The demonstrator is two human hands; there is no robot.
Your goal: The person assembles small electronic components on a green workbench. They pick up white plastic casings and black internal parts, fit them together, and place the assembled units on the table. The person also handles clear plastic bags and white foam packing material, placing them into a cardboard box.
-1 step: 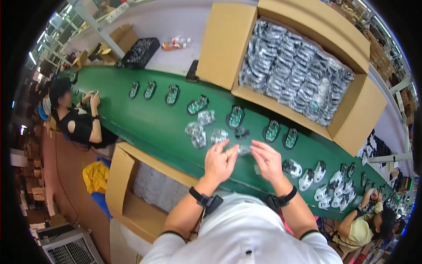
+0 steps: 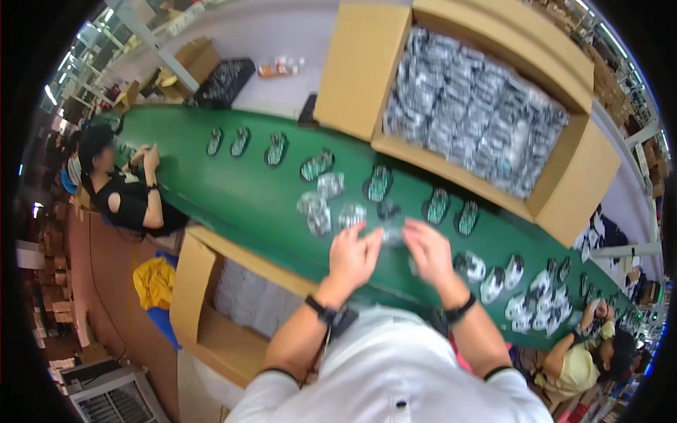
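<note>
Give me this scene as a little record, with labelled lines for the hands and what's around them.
Left hand: left hand, fingertips beside a small clear item; grip unclear
Right hand: right hand, fingers curled at the item's other side; grip unclear
Surface: long green table
Nearby: clear-wrapped pieces, left of the hands
Far-side row: dark pieces with green boards
Right: white-shelled pieces, several clustered
Far box: open cardboard box, full of wrapped parts
Others: person in black, left; person in yellow, right
</note>
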